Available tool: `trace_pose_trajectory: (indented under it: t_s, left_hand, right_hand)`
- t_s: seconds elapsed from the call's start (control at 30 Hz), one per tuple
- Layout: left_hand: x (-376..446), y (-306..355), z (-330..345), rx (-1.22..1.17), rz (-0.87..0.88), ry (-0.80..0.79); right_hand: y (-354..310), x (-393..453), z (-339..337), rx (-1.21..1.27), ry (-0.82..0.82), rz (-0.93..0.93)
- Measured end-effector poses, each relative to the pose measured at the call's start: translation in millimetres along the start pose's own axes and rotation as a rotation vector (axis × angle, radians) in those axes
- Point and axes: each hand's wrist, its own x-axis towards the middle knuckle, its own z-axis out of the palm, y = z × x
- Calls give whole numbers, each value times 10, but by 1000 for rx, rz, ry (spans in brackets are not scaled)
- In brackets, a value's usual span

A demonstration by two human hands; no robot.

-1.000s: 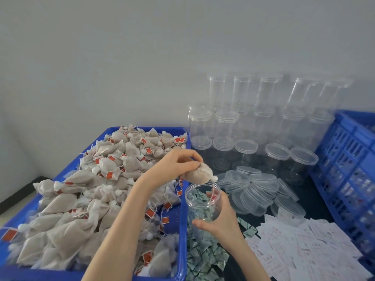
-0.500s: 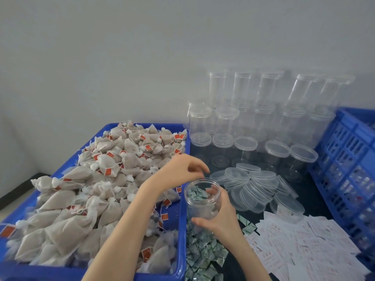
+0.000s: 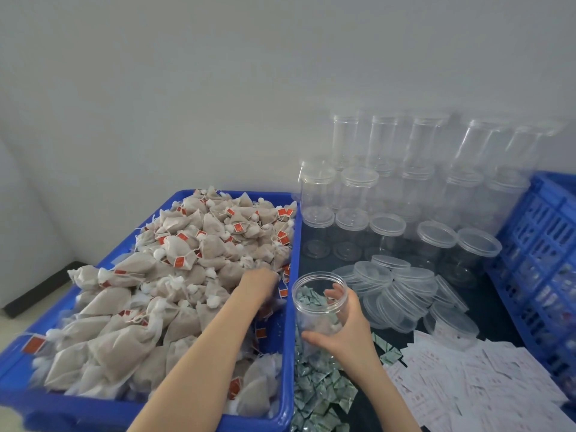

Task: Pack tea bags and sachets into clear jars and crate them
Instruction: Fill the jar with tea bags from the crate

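Tea bags (image 3: 193, 275) lie heaped in the blue bin (image 3: 18, 363) on the left, and the left hand (image 3: 260, 283) reaches down into the right side of that heap. Its fingers are buried among the bags and blurred, so whether they have closed on one cannot be told. The right hand (image 3: 346, 325) grasps the open clear jar (image 3: 319, 307), fingers wrapped round its far side and thumb across the near side, holding it upright just right of the bin wall, above a spill of small green sachets (image 3: 318, 397). Something pale already sits low inside the jar, probably a tea bag, with green sachets showing through the wall.

Risks, as I judge them: the bags trail strings and red tags (image 3: 179, 262), so a grab from the heap could drag up a tangled neighbour, which may fall outside the bin or catch on the jar's rim. The jar is light and held in one hand off the surface, so a push from a stuffed bag could tip it and shed its contents onto the sachets below. Loose lids (image 3: 396, 294) are stacked near on the right, beside white paper slips (image 3: 467, 381); a careless elbow could scatter either. Empty jars (image 3: 352, 232) stand far behind, and a blue crate (image 3: 542, 260) waits at right.
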Motion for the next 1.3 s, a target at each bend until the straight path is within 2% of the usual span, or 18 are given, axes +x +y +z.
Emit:
trace_pose_trajectory:
  t_s: [0.13, 0.33, 0.5, 0.63, 0.87, 0.97, 1.07, 1.13, 1.2, 1.23, 1.3]
  left_hand:
    - [-27, -102, -160, -222, 59, 53]
    - [-323, -182, -571, -489, 109, 372]
    - [-601, -140, -826, -851, 284, 557]
    - [-703, -8, -882, -931, 453, 401]
    - [-668, 253, -756, -670, 574, 214]
    - [-641, 231, -734, -688, 579, 164]
    - [-606, 127, -762, -819, 538, 198]
    - [-539, 32, -735, -833, 429, 306]
    - [-420, -78, -658, -684, 225, 406]
    - [-350, -130, -606, -550, 103, 403]
    - [-235, -208, -481, -282, -88, 256]
  right_hand:
    - [-24, 5, 7, 7, 13, 17]
    - [-12, 26, 12, -2, 7, 39]
    - [-10, 49, 14, -39, 7, 44]
    - [-16, 51, 10, -54, 22, 19]
    - [-13, 88, -18, -57, 20, 6]
    - [-38, 102, 0, -50, 37, 5]
    - [-32, 112, 12, -62, 38, -5]
    - [-6, 110, 6, -73, 40, -9]
    - [22, 104, -1, -73, 32, -3]
    - [32, 102, -4, -73, 31, -3]
    - [49, 100, -9, -77, 38, -12]
